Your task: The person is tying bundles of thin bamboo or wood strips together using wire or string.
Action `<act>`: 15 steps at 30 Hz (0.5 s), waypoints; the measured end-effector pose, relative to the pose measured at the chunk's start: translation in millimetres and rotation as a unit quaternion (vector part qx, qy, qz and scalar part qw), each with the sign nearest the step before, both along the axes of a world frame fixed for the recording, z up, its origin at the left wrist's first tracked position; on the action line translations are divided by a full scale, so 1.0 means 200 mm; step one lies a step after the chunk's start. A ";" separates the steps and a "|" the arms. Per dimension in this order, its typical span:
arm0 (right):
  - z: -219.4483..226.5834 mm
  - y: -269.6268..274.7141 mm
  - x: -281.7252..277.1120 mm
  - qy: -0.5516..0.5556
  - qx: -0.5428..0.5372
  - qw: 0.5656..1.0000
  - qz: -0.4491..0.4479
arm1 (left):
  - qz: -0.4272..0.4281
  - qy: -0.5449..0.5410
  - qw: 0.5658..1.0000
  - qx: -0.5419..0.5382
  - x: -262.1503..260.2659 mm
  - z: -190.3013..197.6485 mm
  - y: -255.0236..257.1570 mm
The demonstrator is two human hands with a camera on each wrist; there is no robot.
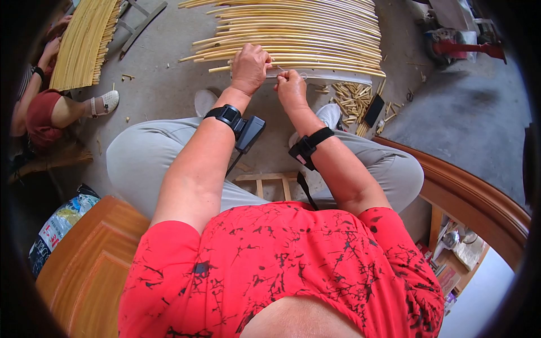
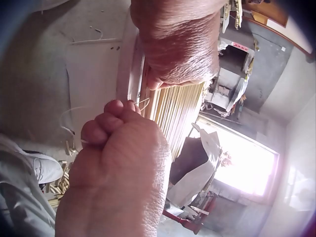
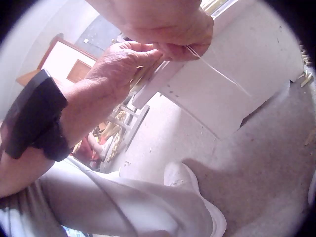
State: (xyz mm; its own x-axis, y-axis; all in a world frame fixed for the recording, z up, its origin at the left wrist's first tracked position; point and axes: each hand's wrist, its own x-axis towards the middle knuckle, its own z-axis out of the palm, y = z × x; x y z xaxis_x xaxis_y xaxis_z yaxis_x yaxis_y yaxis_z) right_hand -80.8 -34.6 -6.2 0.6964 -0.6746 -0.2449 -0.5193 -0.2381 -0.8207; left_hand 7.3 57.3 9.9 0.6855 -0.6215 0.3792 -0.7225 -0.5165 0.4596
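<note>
A row of pale yellow sticks (image 1: 298, 34), like reeds or thin bamboo, lies side by side before me in the head view. My left hand (image 1: 248, 67) is over the nearest sticks, its thumb and fingertips pinching a thin white thread at their edge. Close to its right, my right hand (image 1: 292, 90) pinches the same thread (image 1: 280, 68) between thumb and forefinger, the other fingers curled. In the left wrist view a small loop of thread (image 2: 144, 104) shows between the two hands. A loose thread end (image 3: 224, 75) trails from the right hand in the right wrist view.
Short cut stick pieces (image 1: 352, 101) and a black flat object (image 1: 373, 110) lie beside my right shoe (image 1: 328, 115). At the left, another person's hand (image 1: 52, 48) is at a bundle of sticks (image 1: 84, 42). A wooden rail (image 1: 473, 197) runs along my right.
</note>
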 end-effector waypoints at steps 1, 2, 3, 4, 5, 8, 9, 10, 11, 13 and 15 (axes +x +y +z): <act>0.01 0.00 0.00 0.000 0.000 1.000 0.001 | -0.003 -0.001 1.000 0.000 0.00 0.00 0.00; 0.02 0.00 0.01 0.007 -0.007 1.000 0.002 | -0.007 -0.001 1.000 0.000 0.00 -0.01 0.00; 0.03 0.01 0.01 0.014 -0.014 1.000 0.004 | -0.006 -0.001 1.000 0.000 0.00 -0.01 0.00; 0.03 0.01 0.01 0.014 -0.014 1.000 0.004 | -0.007 0.001 1.000 -0.001 0.00 -0.01 0.00; 0.03 0.01 0.02 0.012 -0.016 1.000 0.002 | -0.008 0.002 1.000 -0.003 0.00 -0.01 0.00; -0.01 0.02 0.05 -0.004 0.015 1.000 -0.023 | -0.012 0.010 1.000 -0.013 0.00 -0.01 0.01; -0.02 0.03 0.06 -0.017 0.048 0.998 -0.046 | -0.012 0.009 1.000 -0.012 0.00 -0.01 0.01; 0.02 0.04 0.06 -0.017 0.048 0.998 -0.046 | -0.011 0.007 1.000 -0.013 0.00 -0.01 0.01; 0.08 0.05 0.07 -0.005 0.107 0.992 -0.070 | -0.011 0.006 1.000 -0.013 0.00 -0.01 0.01; 0.13 0.06 0.07 0.007 0.165 0.982 -0.095 | -0.011 0.006 1.000 -0.011 0.00 -0.01 0.01; 0.13 0.06 0.08 -0.005 0.169 0.981 -0.100 | -0.010 0.007 1.000 -0.009 0.00 -0.02 0.01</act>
